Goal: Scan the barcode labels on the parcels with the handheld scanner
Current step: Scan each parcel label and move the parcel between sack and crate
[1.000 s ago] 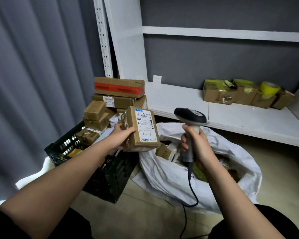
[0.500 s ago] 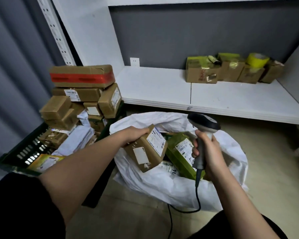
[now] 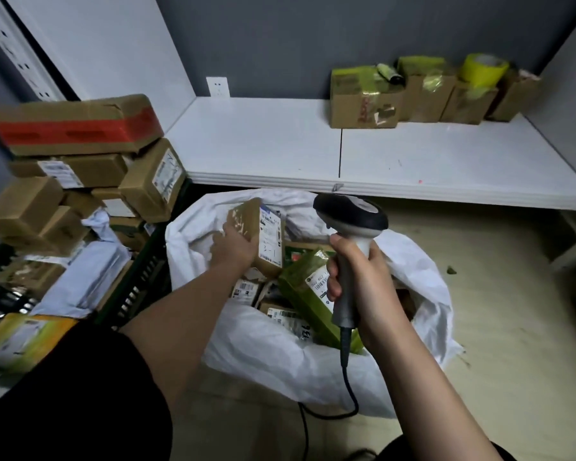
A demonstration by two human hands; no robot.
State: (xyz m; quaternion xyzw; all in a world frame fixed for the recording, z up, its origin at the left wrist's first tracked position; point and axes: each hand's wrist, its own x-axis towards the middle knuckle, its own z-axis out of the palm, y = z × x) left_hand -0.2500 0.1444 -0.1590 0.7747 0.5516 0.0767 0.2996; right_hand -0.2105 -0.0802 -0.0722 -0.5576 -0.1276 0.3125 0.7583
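Brown cardboard parcel (image 3: 258, 237), white label print unreadable, gripped by left hand (image 3: 235, 249) at frame centre; right hand (image 3: 366, 277) fingers curl round the grey scanner (image 3: 351, 227).

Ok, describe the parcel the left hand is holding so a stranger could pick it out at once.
Find the white sack on the floor below the white shelf. At its mouth the left hand grips a brown cardboard parcel. Unlike the green-wrapped parcel beside it, it is raised, its white label facing right.

Brown labelled parcel (image 3: 263, 237) upright in sack; grey scanner (image 3: 351, 227) raised beside it.
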